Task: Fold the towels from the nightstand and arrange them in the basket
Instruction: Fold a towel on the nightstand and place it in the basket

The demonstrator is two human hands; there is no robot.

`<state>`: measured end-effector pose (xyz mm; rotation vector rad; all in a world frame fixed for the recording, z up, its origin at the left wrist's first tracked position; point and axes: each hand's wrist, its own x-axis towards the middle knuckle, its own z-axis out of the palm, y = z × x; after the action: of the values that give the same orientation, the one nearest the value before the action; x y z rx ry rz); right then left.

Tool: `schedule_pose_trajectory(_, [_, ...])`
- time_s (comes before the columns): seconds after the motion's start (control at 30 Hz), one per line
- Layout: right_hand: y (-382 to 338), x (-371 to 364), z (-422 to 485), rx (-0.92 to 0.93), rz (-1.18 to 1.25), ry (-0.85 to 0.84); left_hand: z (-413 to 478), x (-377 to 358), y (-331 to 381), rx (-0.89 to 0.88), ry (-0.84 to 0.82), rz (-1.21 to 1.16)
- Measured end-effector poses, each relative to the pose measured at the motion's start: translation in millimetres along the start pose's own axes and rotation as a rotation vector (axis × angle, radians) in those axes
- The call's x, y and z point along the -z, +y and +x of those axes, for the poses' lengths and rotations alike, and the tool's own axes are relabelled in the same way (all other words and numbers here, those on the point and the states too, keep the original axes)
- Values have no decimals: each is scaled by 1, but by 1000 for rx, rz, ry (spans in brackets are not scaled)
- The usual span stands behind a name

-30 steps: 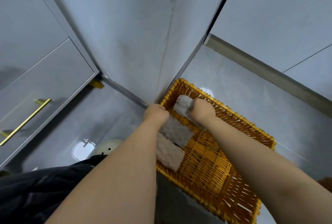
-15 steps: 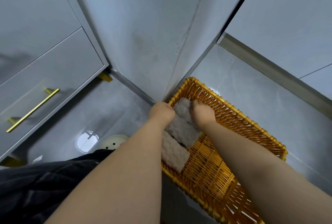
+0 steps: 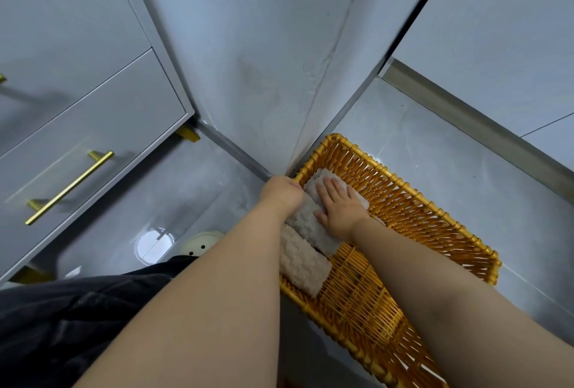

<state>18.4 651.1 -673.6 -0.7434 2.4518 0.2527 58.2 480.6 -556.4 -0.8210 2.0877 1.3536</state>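
An orange wicker basket (image 3: 413, 204) sits on the grey floor against a wall corner. Folded beige towels lie in a row along its left side. My right hand (image 3: 338, 204) presses flat, fingers straight, on the far folded towel (image 3: 306, 223). My left hand (image 3: 281, 193) is at the basket's left rim beside that towel; its fingers are curled down out of sight, so whether they hold the towel is hidden. A nearer folded towel (image 3: 302, 263) lies by my left forearm.
A grey nightstand with gold bar handles (image 3: 70, 187) stands at the left on gold feet. A white round object (image 3: 200, 243) lies on the floor by my dark clothing (image 3: 77, 319). Walls with a metal baseboard (image 3: 472, 120) close in the right side.
My right hand has opened from a curled grip and now lies flat on the far towel. The view has shifted, so the basket appears lower and closer.
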Motion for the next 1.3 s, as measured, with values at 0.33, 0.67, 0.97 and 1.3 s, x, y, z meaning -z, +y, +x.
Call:
schedule_pose_trajectory(0.33, [-17, 65, -43, 171, 24, 432, -25, 22, 18, -97, 53, 198])
schedule_pose_trajectory(0.67, [-78, 139, -70, 392, 93, 760, -81, 102, 47, -193, 316, 988])
schedule_pose_trajectory(0.97, [-155, 251, -77, 412, 312, 986, -144, 221, 72, -331, 618, 1029])
schedule_pose_trajectory(1.3, [-262, 404, -87, 486, 401, 1163, -214, 349, 44, -512, 1098, 653])
